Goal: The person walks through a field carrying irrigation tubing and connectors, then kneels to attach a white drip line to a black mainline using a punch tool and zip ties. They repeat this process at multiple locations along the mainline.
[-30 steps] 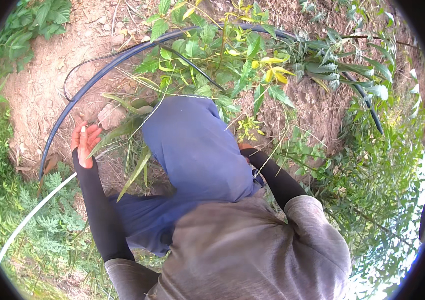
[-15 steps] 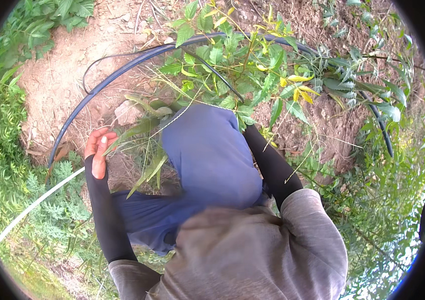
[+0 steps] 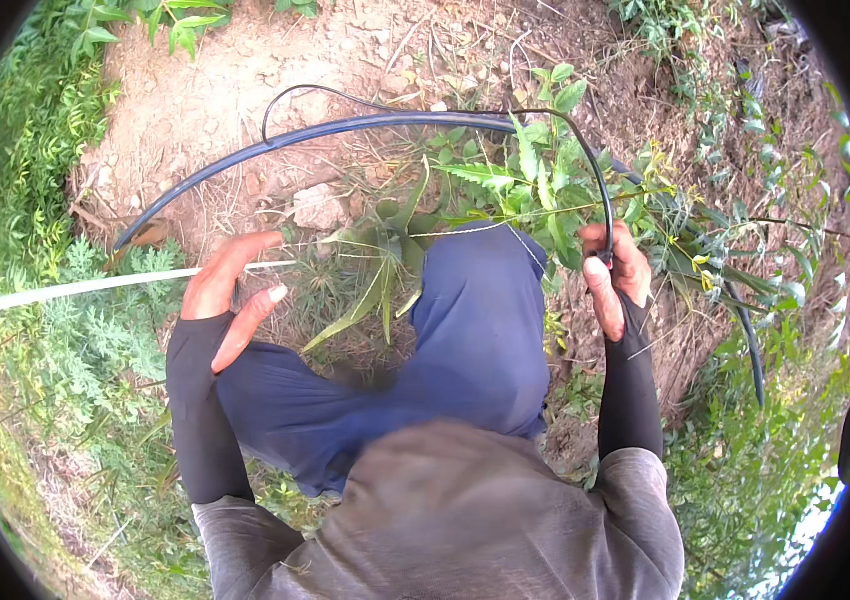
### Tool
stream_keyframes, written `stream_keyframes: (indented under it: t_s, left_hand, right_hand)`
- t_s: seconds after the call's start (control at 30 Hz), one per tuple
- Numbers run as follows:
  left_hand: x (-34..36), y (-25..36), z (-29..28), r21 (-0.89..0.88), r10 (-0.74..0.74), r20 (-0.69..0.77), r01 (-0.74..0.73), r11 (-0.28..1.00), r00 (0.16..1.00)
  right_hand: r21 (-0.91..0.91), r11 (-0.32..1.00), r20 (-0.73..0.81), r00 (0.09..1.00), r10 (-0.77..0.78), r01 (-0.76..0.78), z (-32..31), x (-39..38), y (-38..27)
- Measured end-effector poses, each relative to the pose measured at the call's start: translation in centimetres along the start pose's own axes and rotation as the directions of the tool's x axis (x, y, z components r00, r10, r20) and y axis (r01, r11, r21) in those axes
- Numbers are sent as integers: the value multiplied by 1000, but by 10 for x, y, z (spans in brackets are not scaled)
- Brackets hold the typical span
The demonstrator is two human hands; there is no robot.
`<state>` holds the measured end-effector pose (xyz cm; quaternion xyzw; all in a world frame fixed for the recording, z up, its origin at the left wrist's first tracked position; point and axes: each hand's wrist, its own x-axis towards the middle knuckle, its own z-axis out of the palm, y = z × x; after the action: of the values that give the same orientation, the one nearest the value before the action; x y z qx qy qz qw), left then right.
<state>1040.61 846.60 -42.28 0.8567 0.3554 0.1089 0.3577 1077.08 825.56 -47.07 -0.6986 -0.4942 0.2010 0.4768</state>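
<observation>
My right hand (image 3: 619, 280) is closed on one end of a thin black tube (image 3: 597, 165), thumb against fingers. That tube arches up and left over a thicker black hose (image 3: 340, 127), meeting it near its left part. On the left, my left hand (image 3: 230, 290) has its thumb spread from its outstretched fingers. A white strip or pipe (image 3: 75, 290) runs in from the left edge and passes behind this hand; its tip shows just beyond the fingers. I cannot see any grip on it. My blue-trousered knee (image 3: 485, 290) lies between the hands.
A broad-leaved plant (image 3: 383, 245) grows between my left hand and the knee. Leafy green stems (image 3: 535, 165) stand beyond the knee, partly covering the hose. A pale stone (image 3: 320, 207) sits on the dry soil. Dense greenery (image 3: 15, 180) borders both sides.
My right hand has come out from behind the leaves, holding the thin tube's end toward me. The leafy stems no longer cover as much. My left hand has spread its thumb beside the white strip.
</observation>
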Motion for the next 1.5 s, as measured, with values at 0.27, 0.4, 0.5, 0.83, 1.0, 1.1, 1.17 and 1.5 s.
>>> stream_keyframes:
  t_s: [0.27, 0.4, 0.5, 0.83, 1.0, 1.1, 1.17, 1.5]
  left_hand:
    - [17, 63, -37, 288, 567, -384, -489, 823, 729]
    - [15, 67, -48, 94, 504, -469, -527, 845, 725]
    - [13, 49, -51, -27, 383, -540, -470, 882, 749]
    - [9, 39, -80, -124, 244, -803, -552, 824, 544]
    - [-9, 75, -125, 335, 447, -825, -337, 880, 347]
    - [-23, 89, -157, 378, 472, -836, -331, 865, 281]
    - [-38, 98, -173, 396, 471, -843, -293, 870, 260]
    - [-68, 136, -271, 349, 377, -925, -310, 884, 34]
  right_hand:
    - [510, 806, 633, 766, -115, -300, 72, 104, -155]
    - [469, 826, 743, 646, -177, -313, 111, 126, -193]
    - [438, 881, 754, 607, -251, -180, 142, 133, -200]
    - [543, 804, 490, 686, -538, 243, 175, 134, -270]
    - [593, 792, 439, 766, -470, 146, 175, 138, -329]
    - [689, 714, 455, 694, -558, 123, 174, 148, -355]
    - [729, 667, 443, 637, -631, 154, 178, 150, -371]
    - [746, 531, 203, 622, -756, 401, 152, 188, -491]
